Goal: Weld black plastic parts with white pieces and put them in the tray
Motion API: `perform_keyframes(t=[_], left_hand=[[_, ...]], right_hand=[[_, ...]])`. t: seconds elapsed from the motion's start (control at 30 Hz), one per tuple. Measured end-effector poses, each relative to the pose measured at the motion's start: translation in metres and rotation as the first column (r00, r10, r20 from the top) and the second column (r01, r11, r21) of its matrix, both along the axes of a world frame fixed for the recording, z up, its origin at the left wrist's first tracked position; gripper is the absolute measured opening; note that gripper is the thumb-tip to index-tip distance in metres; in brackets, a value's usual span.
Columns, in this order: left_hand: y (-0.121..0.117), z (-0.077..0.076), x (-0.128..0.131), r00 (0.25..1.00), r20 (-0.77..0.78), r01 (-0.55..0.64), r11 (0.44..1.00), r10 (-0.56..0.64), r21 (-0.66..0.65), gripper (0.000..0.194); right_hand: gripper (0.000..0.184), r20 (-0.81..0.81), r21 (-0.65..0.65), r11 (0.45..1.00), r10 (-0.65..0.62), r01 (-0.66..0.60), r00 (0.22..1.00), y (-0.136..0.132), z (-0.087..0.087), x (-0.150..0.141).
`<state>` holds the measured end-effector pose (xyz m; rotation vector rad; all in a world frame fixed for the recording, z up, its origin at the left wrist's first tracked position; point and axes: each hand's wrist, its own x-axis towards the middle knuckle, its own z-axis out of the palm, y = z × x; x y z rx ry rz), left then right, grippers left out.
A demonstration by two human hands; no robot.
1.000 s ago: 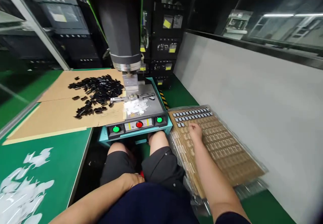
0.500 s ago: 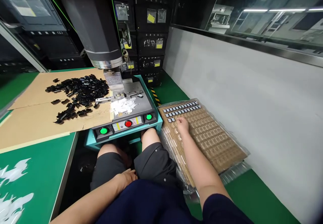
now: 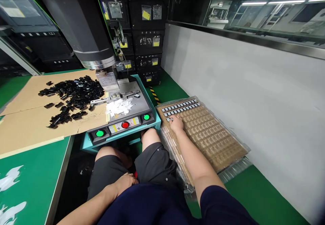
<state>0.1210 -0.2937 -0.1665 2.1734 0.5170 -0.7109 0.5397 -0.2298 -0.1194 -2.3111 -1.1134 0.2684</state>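
My right hand (image 3: 176, 124) is over the clear plastic tray (image 3: 210, 133), at the near-left end of the third row of pockets. Its fingers are drawn together, and the fingertips are at a small grey-white part (image 3: 168, 119); the hand hides what is under them. The two far rows hold small grey-white parts (image 3: 181, 106) with dark edges, and the pockets nearer me show brown through the plastic. My left hand (image 3: 125, 181) rests on my lap, fingers loosely laid down, with a small red spot just beyond the fingertips.
A press (image 3: 101, 55) stands over a metal plate with white scraps (image 3: 118, 107). Its front has green buttons (image 3: 100, 133) and a red button (image 3: 125, 125). Black parts (image 3: 81, 91) are heaped on cardboard (image 3: 27, 116). Black bins (image 3: 148, 44) stand behind; a white wall (image 3: 241, 79) is to the right.
My right hand has moved a little left along the third row and now covers part of it. My left hand remains on my lap; a red spot now shows near it. The view has shifted slightly.
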Motion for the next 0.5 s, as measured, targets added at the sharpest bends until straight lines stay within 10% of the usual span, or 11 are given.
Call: perform_keyframes(t=[0.5], left_hand=[[0.004, -0.005, 0.021, 0.984, -0.159, 0.089, 0.993, -0.076, 0.077, 0.030]], right_hand=[[0.015, 0.165, -0.271, 0.960, 0.123, -0.075, 0.979, 0.039, -0.007, 0.002]])
